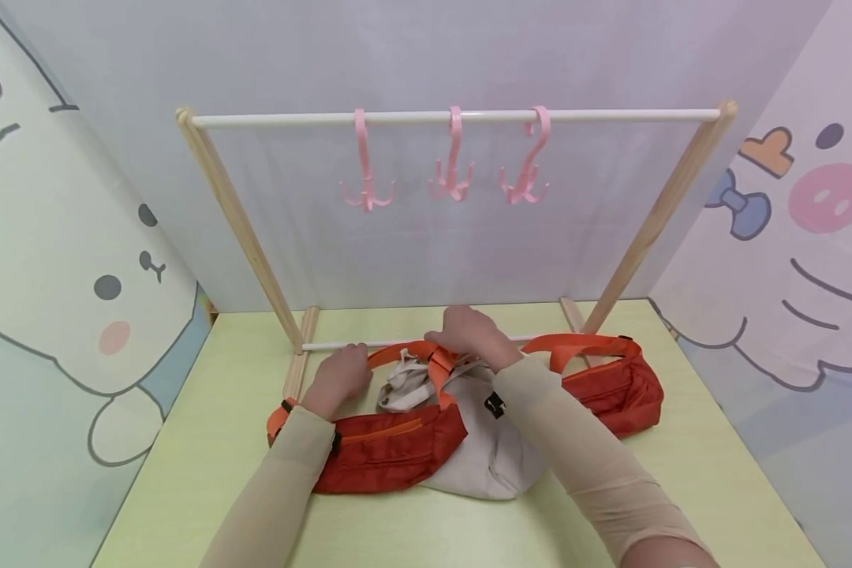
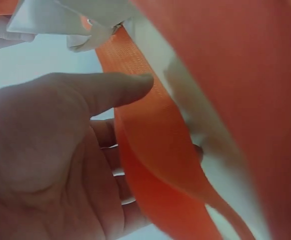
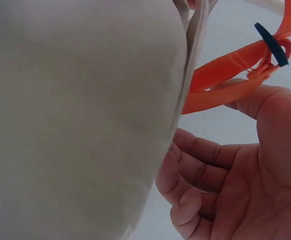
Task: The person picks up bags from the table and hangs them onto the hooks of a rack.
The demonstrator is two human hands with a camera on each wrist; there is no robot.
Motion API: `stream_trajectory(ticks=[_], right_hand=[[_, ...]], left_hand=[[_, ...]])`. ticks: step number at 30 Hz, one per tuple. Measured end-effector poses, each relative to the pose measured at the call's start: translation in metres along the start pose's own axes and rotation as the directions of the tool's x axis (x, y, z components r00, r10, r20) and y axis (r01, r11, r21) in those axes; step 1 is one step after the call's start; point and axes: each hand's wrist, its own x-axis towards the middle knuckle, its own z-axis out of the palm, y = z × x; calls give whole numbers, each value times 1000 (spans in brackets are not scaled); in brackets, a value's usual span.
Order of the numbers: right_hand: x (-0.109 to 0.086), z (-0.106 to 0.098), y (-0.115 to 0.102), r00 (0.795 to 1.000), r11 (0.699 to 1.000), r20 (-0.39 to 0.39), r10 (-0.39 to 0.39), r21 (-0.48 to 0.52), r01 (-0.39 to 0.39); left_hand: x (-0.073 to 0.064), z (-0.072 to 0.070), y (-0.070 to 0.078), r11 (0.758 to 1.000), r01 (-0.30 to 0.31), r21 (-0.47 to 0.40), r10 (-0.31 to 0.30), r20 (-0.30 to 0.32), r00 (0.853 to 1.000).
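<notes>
- Holds the orange strap (image 2: 150, 135) in the left grip (image 1: 341, 375), thumb laid on its face, fingers bent behind it.
- Has the right grip (image 1: 472, 327) farther along at what looks like the same strap, thumb against the webbing, fingers loosely bent just beside the edge of the beige bag (image 1: 486, 465); pinching or not, cannot tell.
- On the pale yellow-green counter (image 1: 199, 442), in front of the rack, the red bag (image 1: 390, 450) with that strap; partly covered at one end by the left sleeve (image 1: 273, 485).
- Behind and partly under it, the beige bag, crumpled at the neck between the two hands.
- Against the beige cloth, close to the right sleeve (image 1: 582, 450), a black buckle (image 1: 495, 405).
- Farther right, partly behind that sleeve, a second red bag (image 1: 628, 398) with an orange band (image 1: 575, 343).
- Above, on the white rod (image 1: 277, 120) between wooden posts (image 1: 248, 237), three pink hooks (image 1: 368, 193) side by side.
- At both sides, cartoon-printed panels (image 1: 809, 260).
</notes>
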Motion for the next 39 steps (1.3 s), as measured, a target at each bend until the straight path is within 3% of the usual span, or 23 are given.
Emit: stream_trajectory(ticks=[9, 20, 26, 32, 39], right_hand=[[13, 6, 2, 998, 998, 29, 56, 20, -56], [8, 5, 1, 998, 999, 52, 28, 41, -30], [1, 3, 1, 998, 992, 67, 20, 121, -28], [-1, 5, 7, 996, 986, 90, -16, 169, 1], [-2, 7, 13, 989, 975, 110, -103, 209, 78]], left_hand=[[3, 1, -1, 999, -21, 25, 22, -12, 1000], [-8, -10, -6, 997, -56, -49, 49, -144, 988], [-8, -19, -8, 998, -33, -46, 23, -196, 980], [-10, -27, -9, 992, -10, -124, -18, -220, 975], [-19, -38, -7, 986, -11, -169, -46, -334, 941]])
